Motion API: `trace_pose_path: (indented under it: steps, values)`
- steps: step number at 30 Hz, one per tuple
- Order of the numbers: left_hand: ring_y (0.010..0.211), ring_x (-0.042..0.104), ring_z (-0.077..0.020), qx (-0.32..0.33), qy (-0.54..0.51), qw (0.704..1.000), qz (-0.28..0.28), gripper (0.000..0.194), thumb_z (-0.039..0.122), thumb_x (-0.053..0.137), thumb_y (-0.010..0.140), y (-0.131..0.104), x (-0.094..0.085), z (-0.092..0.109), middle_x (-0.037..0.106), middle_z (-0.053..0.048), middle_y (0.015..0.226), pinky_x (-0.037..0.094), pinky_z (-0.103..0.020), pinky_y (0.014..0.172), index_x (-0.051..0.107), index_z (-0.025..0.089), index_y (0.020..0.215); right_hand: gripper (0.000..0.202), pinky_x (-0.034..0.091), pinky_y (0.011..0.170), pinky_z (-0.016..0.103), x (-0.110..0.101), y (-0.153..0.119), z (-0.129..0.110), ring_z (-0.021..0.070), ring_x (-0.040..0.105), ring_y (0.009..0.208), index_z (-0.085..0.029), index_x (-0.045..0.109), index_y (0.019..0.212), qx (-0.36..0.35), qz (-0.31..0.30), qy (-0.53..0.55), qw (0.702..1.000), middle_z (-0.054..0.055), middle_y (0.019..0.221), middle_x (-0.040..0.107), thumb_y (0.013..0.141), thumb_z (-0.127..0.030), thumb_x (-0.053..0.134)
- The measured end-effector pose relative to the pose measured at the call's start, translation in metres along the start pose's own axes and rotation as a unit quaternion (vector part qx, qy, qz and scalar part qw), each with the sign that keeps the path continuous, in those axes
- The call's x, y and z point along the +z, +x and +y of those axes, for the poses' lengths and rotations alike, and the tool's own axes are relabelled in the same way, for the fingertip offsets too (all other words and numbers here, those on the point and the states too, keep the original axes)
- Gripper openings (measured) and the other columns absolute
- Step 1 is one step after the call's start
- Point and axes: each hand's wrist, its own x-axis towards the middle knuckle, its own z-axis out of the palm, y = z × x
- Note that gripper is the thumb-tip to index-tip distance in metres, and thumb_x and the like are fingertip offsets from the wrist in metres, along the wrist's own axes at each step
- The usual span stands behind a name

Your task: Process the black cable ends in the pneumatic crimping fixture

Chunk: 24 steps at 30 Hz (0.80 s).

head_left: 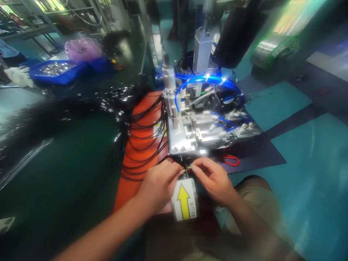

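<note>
Just in front of the metal machine [187, 134], both of my hands meet with their fingers pinched. My left hand [160, 183] is closed on one side of a small bundle of thin red and green wires [189, 169]. From the right, the fingertips of my right hand [213, 179] grip the same wires. Their exact ends are hidden by my fingers. Several black cables [144, 143] loop across the orange surface [130, 188] beside my left hand. Below my fingers hangs a white card [184, 203] with a yellow arrow.
Blue air tubes [206, 79] arch over the machine. A red loop [231, 158] lies at its right front. At the far left, a blue bin [56, 70] holds small metal parts near a gloved hand [20, 75] of another person. A wire spool [274, 50] stands back right.
</note>
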Motion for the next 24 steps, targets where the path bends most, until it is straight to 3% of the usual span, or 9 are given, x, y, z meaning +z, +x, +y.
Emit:
trace_pose_path:
  steps: [24]
  values:
    - [0.071,0.058,-0.0140,-0.001,0.026,1.000,0.000,0.015,0.024,0.053,0.095,-0.0011,0.0025,-0.0028,0.062,-0.002,0.078,0.044,-0.025,0.064,0.062,0.019,0.085,0.018,0.048,0.068,0.026,-0.0011,0.0019,-0.0029,0.0167,0.062,0.076,-0.021,0.065,0.087,-0.002,0.004,-0.004,1.000,0.002,0.084,0.068,0.095,-0.032,0.054]
